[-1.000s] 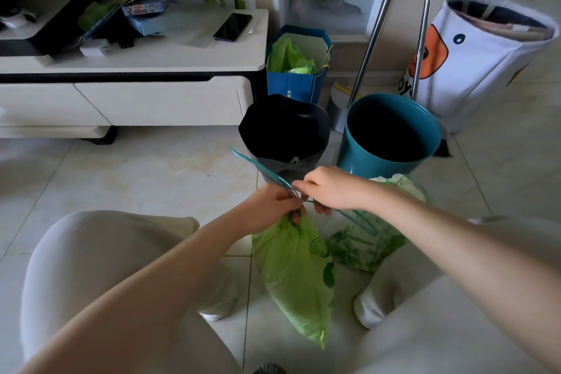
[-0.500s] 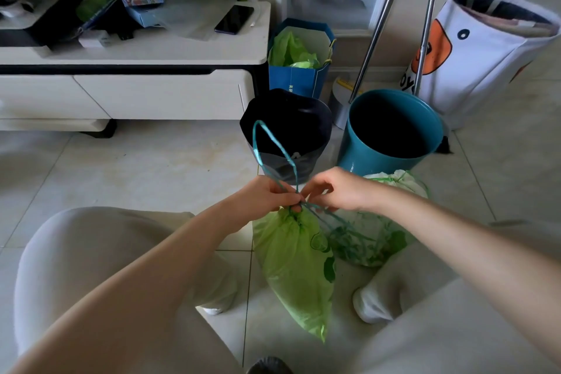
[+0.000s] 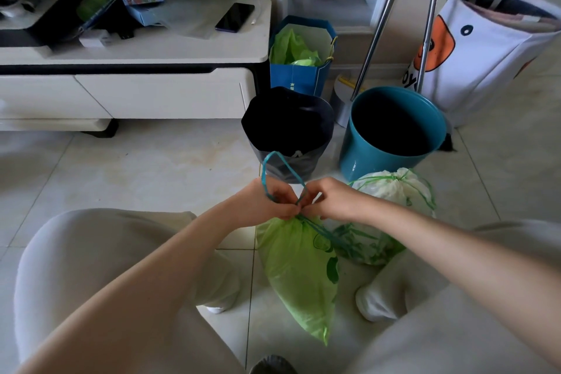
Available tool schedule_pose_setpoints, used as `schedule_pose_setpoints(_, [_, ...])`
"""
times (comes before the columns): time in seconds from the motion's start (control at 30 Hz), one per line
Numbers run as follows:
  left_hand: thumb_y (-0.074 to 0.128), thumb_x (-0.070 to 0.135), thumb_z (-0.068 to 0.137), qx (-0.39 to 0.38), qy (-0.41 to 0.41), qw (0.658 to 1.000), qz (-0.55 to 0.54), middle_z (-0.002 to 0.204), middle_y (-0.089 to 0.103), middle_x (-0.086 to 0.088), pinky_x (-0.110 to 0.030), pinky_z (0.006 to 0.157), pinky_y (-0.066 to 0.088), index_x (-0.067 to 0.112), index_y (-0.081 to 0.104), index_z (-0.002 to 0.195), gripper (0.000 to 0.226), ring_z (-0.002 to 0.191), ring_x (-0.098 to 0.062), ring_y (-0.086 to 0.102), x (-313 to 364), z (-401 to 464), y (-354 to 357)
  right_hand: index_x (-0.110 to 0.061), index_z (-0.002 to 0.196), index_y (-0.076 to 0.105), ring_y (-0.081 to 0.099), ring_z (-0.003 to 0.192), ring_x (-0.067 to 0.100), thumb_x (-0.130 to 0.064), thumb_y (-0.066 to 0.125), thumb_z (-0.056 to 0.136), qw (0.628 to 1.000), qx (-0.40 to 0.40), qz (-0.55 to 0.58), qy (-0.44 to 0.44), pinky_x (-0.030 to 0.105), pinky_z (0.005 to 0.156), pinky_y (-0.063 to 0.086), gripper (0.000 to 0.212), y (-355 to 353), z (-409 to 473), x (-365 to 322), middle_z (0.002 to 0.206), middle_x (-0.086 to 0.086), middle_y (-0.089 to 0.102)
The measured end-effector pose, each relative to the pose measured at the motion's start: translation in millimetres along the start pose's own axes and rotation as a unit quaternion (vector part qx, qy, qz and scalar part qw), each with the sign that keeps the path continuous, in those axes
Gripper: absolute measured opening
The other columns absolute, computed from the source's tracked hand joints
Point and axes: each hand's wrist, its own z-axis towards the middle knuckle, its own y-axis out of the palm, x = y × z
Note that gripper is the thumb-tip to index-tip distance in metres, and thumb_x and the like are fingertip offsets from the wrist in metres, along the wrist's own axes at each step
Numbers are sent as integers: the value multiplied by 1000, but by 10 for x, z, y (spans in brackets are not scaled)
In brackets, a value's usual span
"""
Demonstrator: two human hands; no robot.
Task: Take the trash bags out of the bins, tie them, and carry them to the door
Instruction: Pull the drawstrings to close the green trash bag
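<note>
Both forearms bare, reaching forward from the lower corners of the head view and converging near frame centre. Left hand (image 3: 267, 200): knuckles up, fingers curled, thumb and fingertips pinched together at its 3 o'clock side. Right hand (image 3: 329, 199): back of hand up, fingers bent, grip closed in a pinch at its 9 o'clock side. Fingertips of the two hands touch. Knees bent, one at 8 o'clock, one at 4 o'clock.

the arms are bare, with no sleeves. the person wears loose pale grey pants (image 3: 91, 252). white socks (image 3: 372, 304) cover the feet.
</note>
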Motion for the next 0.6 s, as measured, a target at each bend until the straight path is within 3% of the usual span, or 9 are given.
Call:
schedule_pose_setpoints(0.13, [72, 9, 76, 54, 48, 992, 102, 72, 64, 9, -19, 62, 47, 19, 66, 76, 11, 67, -3, 58, 17, 9, 15, -17, 85, 64, 57, 75, 13, -11, 64, 82, 1000, -13, 14, 9, 33, 72, 52, 7, 16, -19, -27, 89, 0, 61])
schedule_pose_setpoints(0.27, [71, 9, 76, 119, 98, 971, 183, 71, 60, 7, -32, 64, 51, 19, 64, 80, 13, 68, -15, 58, -45, 15, 70, -22, 74, 61, 57, 72, 15, -1, 58, 84, 1000, -4, 15, 11, 38, 73, 54, 23, 60, -1, -8, 81, -4, 61])
schedule_pose_setpoints(0.33, [70, 9, 78, 137, 141, 956, 217, 72, 63, 5, -35, 62, 53, 17, 65, 85, 12, 66, -19, 60, -92, 10, 120, -29, 68, 59, 57, 73, 15, -3, 60, 81, 1000, 10, -13, 8, 33, 71, 48, 29, 72, 26, 23, 76, -8, 61])
schedule_pose_setpoints(0.47, [68, 5, 77, 161, 196, 937, 240, 78, 65, 3, -34, 56, 51, 14, 65, 86, 14, 63, -19, 59, -143, 25, 159, -26, 77, 68, 66, 88, 24, -13, 65, 74, 999, 39, -33, 11, 41, 82, 52, 14, 81, 65, 65, 90, 3, 71])
schedule_pose_setpoints(0.6, [63, 10, 80, 174, 205, 929, 254, 83, 60, -1, -36, 52, 48, 12, 60, 84, 6, 60, -21, 56, -165, 47, 157, -21, 79, 70, 65, 90, 20, -19, 65, 76, 999, 46, 0, 3, 40, 87, 50, 6, 44, 32, 14, 89, 3, 73])
